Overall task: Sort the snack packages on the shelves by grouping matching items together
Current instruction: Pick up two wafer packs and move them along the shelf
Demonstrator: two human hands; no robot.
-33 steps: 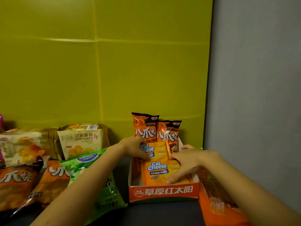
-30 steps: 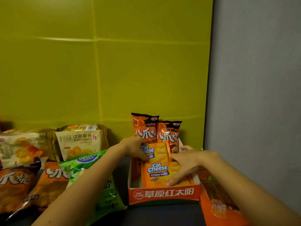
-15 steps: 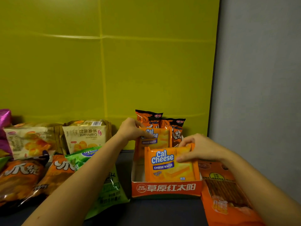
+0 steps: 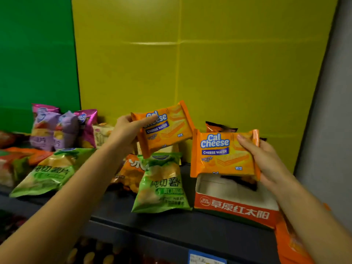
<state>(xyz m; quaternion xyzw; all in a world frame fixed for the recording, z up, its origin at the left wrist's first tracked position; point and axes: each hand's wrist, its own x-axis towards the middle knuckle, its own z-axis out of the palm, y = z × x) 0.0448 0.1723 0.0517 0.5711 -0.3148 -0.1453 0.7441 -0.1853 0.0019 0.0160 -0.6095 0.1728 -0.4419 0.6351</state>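
I have one Cal Cheese wafer pack in each hand. My left hand (image 4: pixel 126 130) is clamped on the left edge of the left wafer pack (image 4: pixel 164 129), thumb across the printed front, and the pack tilts up to the right above the green chip bag (image 4: pixel 162 184). My right hand (image 4: pixel 266 159) grips the right wafer pack (image 4: pixel 222 154) by its right edge, thumb on the front and fingers behind; this pack sits fairly level, its lower edge just above the open top of the orange display box (image 4: pixel 234 206) at the right end of the dark shelf (image 4: pixel 171 225). The two packs are near each other, corners almost meeting, and I cannot tell whether they touch. Dark-topped orange bags (image 4: pixel 219 127) peek out behind the right pack. A second green chip bag (image 4: pixel 49 172) lies further left, with purple bags (image 4: pixel 57 130) standing behind it against the green and yellow back panels (image 4: pixel 209 63).
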